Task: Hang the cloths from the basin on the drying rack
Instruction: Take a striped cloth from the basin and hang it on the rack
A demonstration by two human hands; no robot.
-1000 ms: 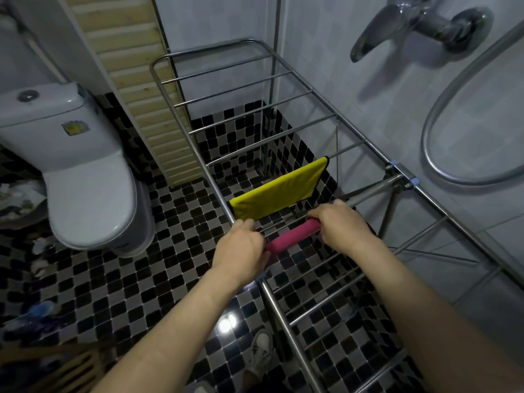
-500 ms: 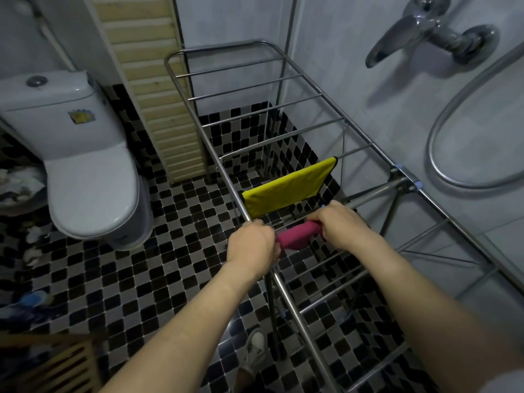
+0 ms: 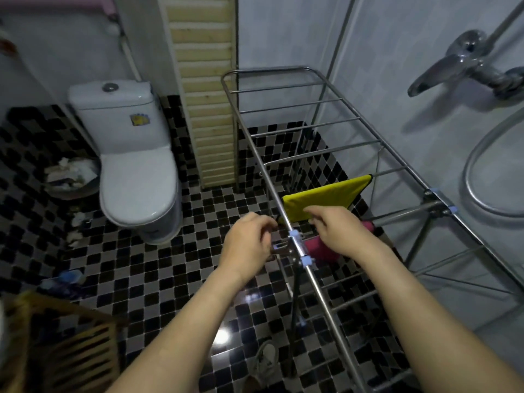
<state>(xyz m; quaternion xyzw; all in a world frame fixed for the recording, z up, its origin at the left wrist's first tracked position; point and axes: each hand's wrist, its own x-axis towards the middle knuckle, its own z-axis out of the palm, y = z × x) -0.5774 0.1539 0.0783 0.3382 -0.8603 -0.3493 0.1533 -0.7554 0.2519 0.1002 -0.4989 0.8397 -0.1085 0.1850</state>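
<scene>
Dim, floor [image 3: 141, 279] glare, soft blur, fisheye edges

Home bathroom; toilet [image 3: 136, 165], shower tap [image 3: 465, 63], checkered tile floor [image 3: 147, 273]

No text, brand or number can be read anywhere in the view

The only label-like thing is a small yellow-and-blue sticker [image 3: 139, 119] on the front of the white toilet cistern [image 3: 113, 114], at about ten o'clock in the view and toward three o'clock on that face; its print is too small and blurred to make out, so whether it carries words or only a picture cannot be told
</scene>
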